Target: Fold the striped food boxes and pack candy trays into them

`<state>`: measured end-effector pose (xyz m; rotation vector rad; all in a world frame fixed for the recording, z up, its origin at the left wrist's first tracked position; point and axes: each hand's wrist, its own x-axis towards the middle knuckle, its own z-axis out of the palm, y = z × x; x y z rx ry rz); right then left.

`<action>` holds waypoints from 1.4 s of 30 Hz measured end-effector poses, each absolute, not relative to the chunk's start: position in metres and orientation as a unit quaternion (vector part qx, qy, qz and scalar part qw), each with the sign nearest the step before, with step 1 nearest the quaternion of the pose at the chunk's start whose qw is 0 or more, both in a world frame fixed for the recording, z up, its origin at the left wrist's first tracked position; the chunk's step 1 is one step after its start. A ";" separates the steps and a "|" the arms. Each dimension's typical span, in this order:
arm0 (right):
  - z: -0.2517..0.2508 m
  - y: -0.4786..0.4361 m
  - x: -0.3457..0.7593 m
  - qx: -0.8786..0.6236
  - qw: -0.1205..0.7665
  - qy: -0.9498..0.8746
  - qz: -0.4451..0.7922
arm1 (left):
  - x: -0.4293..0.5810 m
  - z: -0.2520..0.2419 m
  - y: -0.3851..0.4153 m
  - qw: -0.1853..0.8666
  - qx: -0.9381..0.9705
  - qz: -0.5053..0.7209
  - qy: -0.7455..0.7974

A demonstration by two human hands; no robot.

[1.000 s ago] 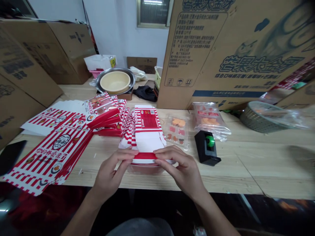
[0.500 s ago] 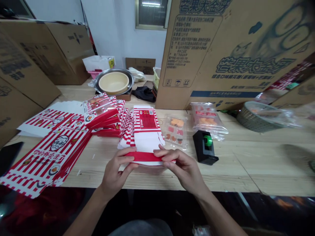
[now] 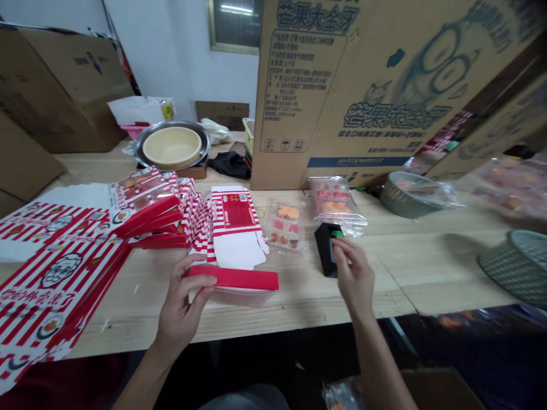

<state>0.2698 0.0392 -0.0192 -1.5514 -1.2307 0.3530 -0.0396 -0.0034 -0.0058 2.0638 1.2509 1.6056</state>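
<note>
My left hand [image 3: 182, 302] grips the left end of a long red flap [image 3: 233, 279] on a red-and-white striped carton [image 3: 233, 228], which lies partly folded on the table. My right hand [image 3: 352, 273] has left the carton. Its fingertips are on a black tape dispenser [image 3: 325, 250] with a green reel [image 3: 337, 233], and the fingers partly hide it. Next to the carton lie a clear packet of orange and red sweets [image 3: 286, 225] and a fuller clear bag [image 3: 335, 202].
Flat striped cartons [image 3: 55, 267] and folded red boxes [image 3: 147, 199] cover the table's left side. A tall printed cardboard carton [image 3: 342, 97] stands behind. Further back are a metal tray with a cream basin [image 3: 171, 147] and woven baskets [image 3: 405, 196].
My right hand has let go of the red flap and moved right to the tape dispenser. The view has swung right, so everything in it sits further left.
</note>
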 end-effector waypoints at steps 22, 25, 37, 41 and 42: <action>-0.094 -0.001 0.301 -0.706 0.499 -0.374 0.336 | -0.024 0.009 0.004 0.393 0.709 0.366 0.457; -0.056 -0.022 0.262 -0.622 0.458 -0.466 0.432 | -0.026 0.011 0.007 0.429 0.747 0.287 0.418; 0.005 -0.006 0.176 -0.320 0.186 -0.717 0.591 | -0.024 0.028 -0.003 0.514 0.757 0.209 0.345; -0.010 -0.004 0.173 -0.288 0.105 -0.567 0.765 | -0.028 0.039 -0.010 0.555 0.726 0.183 0.362; -0.013 -0.003 0.172 -0.281 0.103 -0.543 0.785 | -0.030 0.047 -0.010 0.557 0.716 0.177 0.381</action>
